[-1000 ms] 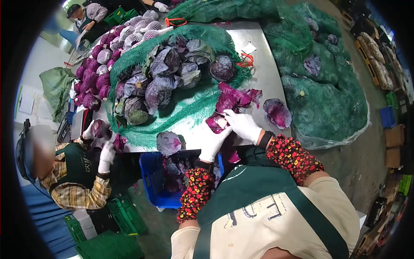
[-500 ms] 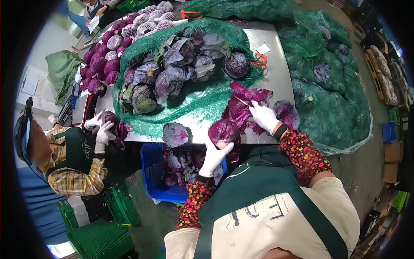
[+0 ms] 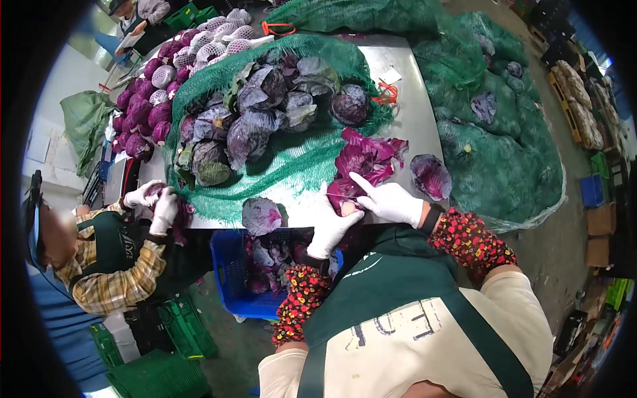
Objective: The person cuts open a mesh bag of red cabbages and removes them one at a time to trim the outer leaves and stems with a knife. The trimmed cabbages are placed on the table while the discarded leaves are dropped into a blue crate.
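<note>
At the table's near edge, my white-gloved left hand (image 3: 330,229) is closed round a red cabbage (image 3: 340,188), its pale cut stem facing me. My gloved right hand (image 3: 391,200) grips a knife (image 3: 341,195); the thin blade lies across the cabbage near the stem, and the handle is hidden in the glove. Just beyond the cabbage is a heap of stripped purple leaves (image 3: 365,156). One loose outer leaf (image 3: 431,177) rests right of my right hand, and another leaf (image 3: 261,216) lies at the table edge to the left.
Untrimmed cabbages (image 3: 252,136) sit on green netting (image 3: 292,174). Trimmed cabbages (image 3: 141,109), some in white foam nets, are piled far left. A blue crate (image 3: 229,282) of leaves stands below the edge. Full net sacks (image 3: 497,159) are at right. A co-worker (image 3: 113,259) handles cabbage at left.
My right hand has come left and down from the leaf heap, bringing the knife onto the cabbage. My left hand still holds the cabbage. The whole view has shifted slightly.
</note>
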Motion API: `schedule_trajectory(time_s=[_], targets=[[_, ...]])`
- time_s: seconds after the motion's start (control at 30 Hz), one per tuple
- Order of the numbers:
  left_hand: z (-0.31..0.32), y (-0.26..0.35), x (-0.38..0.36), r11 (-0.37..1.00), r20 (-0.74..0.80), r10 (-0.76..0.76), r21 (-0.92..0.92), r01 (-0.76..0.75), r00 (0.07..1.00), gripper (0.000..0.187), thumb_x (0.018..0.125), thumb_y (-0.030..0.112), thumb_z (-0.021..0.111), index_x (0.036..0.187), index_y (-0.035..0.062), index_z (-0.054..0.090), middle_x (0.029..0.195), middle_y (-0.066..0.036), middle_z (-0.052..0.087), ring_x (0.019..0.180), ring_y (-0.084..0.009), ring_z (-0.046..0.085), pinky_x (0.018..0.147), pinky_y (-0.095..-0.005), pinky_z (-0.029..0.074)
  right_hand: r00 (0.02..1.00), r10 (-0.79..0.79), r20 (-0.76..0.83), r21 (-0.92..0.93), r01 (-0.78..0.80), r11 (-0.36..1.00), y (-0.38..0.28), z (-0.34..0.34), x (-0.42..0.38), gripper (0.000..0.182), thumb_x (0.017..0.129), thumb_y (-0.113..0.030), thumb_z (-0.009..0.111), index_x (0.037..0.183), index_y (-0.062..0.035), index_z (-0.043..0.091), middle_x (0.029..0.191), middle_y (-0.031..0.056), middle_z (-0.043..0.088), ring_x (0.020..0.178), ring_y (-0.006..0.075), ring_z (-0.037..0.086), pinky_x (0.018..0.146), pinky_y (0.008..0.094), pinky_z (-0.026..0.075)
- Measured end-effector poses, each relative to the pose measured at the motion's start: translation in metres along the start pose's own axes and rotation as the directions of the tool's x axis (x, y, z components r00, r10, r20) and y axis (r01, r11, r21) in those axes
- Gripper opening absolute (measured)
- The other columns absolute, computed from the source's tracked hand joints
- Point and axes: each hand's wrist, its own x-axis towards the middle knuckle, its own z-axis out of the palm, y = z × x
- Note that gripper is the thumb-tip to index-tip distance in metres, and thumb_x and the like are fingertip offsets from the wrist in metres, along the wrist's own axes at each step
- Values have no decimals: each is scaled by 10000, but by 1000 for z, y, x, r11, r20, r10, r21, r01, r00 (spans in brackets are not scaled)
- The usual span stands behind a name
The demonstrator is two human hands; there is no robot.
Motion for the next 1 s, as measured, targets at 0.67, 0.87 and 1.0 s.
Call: schedule_trajectory(time_s=[0.67, 0.87, 1.0], targets=[[-11, -10, -10, 977, 97, 214, -47, -210, 972, 1106, 570, 209, 898, 1452, -16, 270, 1394, -223, 415, 1292, -341, 423, 1095, -408, 329, 947, 255, -192, 253, -204, 946, 60, -11, 19, 412, 978, -401, 423, 1237, -138, 606, 1012, 176, 672, 959, 335, 637, 813, 389, 480], [-19, -13, -40, 959, 129, 16, -281, 21, 991, 1108, 595, 198, 894, 1455, 11, 220, 1416, -194, 381, 1307, -294, 407, 1100, -413, 336, 849, 450, -276, 223, -399, 890, 99, 12, 16, 453, 980, -417, 383, 1224, -107, 605, 1087, 180, 657, 1038, 354, 611, 877, 414, 468], [-22, -56, -50, 981, -170, 128, -120, -150, 977, 1128, 635, 165, 881, 1466, 7, 134, 1425, -188, 300, 1309, -298, 376, 1097, -423, 337, 857, 460, -232, 76, -455, 887, 72, 0, 5, 521, 948, -439, 411, 1378, -147, 437, 853, 174, 688, 821, 379, 657, 735, 474, 502]])
